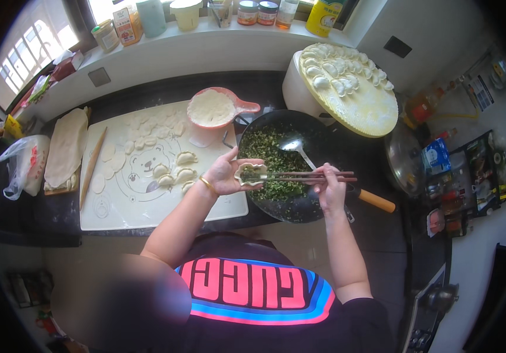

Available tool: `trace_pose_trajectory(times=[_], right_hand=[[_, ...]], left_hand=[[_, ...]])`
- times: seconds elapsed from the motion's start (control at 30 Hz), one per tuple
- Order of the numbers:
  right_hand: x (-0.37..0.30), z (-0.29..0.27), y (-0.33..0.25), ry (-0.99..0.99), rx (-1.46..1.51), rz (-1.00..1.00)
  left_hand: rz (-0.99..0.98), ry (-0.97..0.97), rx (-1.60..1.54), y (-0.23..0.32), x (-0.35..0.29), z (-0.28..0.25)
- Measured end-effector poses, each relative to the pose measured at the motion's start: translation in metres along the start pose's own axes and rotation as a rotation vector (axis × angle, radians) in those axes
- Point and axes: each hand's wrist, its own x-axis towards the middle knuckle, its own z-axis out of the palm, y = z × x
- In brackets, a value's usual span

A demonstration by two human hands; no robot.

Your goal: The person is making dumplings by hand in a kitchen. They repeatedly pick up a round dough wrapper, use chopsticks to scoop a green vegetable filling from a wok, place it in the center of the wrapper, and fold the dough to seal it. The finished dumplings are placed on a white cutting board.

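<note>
On my left hand (225, 176), palm up with the fingers toward the wok, rests a round dumpling wrapper (243, 170) with some green filling in it. My right hand (329, 187) grips a pair of brown chopsticks (315, 176), whose tips reach into that wrapper. Both hands are over the dark wok (329, 141), which holds chopped green filling (273, 144). A metal spoon (300, 152) lies in the filling. Left of my left hand, several folded dumplings (185, 175) and flat wrappers (109, 153) lie on a white mat (147, 217).
Behind the mat stands a pink handled bowl (238, 106) of white flour or dough. A round yellow tray (362, 120) of folded dumplings sits at the back right. At the left are a rolling pin (92, 167), a dough sheet (65, 141) and a plastic bag (32, 162). Jars (247, 13) line the windowsill.
</note>
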Motion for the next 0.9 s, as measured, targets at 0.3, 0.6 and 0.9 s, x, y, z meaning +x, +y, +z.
trace_pose_trajectory(times=[0.3, 0.6, 0.9], right_hand=[[-0.043, 0.028, 0.042, -0.701, -1.227, -0.874], [-0.044, 0.083, 0.003, -0.418, -1.066, -0.804], [-0.026, 0.090, 0.003, -0.505, -1.151, -1.005]], left_hand=[[0.094, -0.003, -0.090, 0.000, -0.002, -0.011], [0.164, -0.139, -0.187, -0.018, -0.002, 0.006], [0.131, -0.319, -0.204, -0.025, -0.006, 0.025]])
